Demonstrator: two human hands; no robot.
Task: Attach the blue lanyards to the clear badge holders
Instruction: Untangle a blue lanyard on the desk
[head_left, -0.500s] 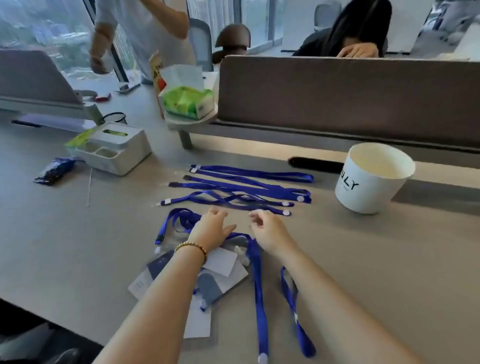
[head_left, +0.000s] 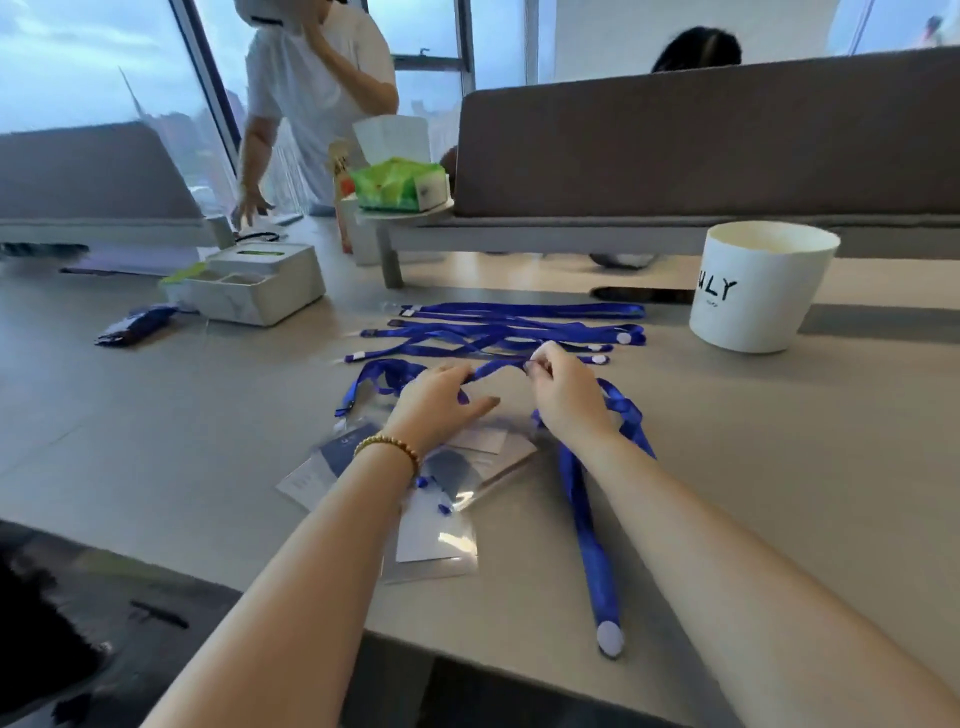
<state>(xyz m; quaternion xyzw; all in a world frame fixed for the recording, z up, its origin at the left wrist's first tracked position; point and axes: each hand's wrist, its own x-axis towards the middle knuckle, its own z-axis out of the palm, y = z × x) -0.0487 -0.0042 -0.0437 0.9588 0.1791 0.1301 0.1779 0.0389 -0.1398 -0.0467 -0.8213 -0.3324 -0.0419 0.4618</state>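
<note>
Grey desk (head_left: 779, 467): both hands, left hand (head_left: 441, 402) and right hand (head_left: 563, 397), pinch one blue lanyard (head_left: 498, 368) beyond the badge holders (head_left: 436, 535), bare desktop rightward.

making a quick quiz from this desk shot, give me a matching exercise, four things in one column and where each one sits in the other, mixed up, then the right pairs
Things:
1. white tub
2. green tissue pack
3. clear badge holders
4. white desk organiser

Places:
A. on the small raised shelf by the grey divider
B. near edge of the table, under the left forearm
C. far left of the table, left of the laid-out blue lanyards
D. right side of the table, right of the laid-out lanyards

Pairs: 1-D, 2-A, 3-B, 4-C
</note>
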